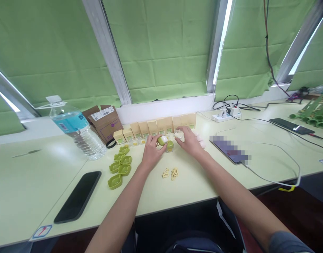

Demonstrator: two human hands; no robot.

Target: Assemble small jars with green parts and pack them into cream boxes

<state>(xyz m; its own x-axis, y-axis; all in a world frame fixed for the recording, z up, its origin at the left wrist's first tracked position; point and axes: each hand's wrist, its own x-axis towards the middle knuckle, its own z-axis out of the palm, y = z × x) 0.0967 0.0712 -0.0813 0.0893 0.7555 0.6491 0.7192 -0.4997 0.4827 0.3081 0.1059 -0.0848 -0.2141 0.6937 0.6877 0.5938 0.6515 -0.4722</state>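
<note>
My left hand [152,154] is closed on a small green case [161,141] with a white part inside it. Just right of it, a small clear container with a green top [170,145] stands on the table. My right hand [189,141] grips a small clear plastic piece [178,134], partly covered by the fingers. Several pale yellow rings [174,173] lie on the table in front of my hands. Green shell-like pieces [124,169] sit in a cluster to the left. Several pinkish-white pieces [201,143] show beside my right wrist.
Behind my hands stands a row of small beige boxes [152,128], with clear pieces [135,142] before it. A water bottle [77,128], brown carton [105,123] and black phone [78,196] are left. Another phone [228,150] on a white cable and a power strip [226,115] are right.
</note>
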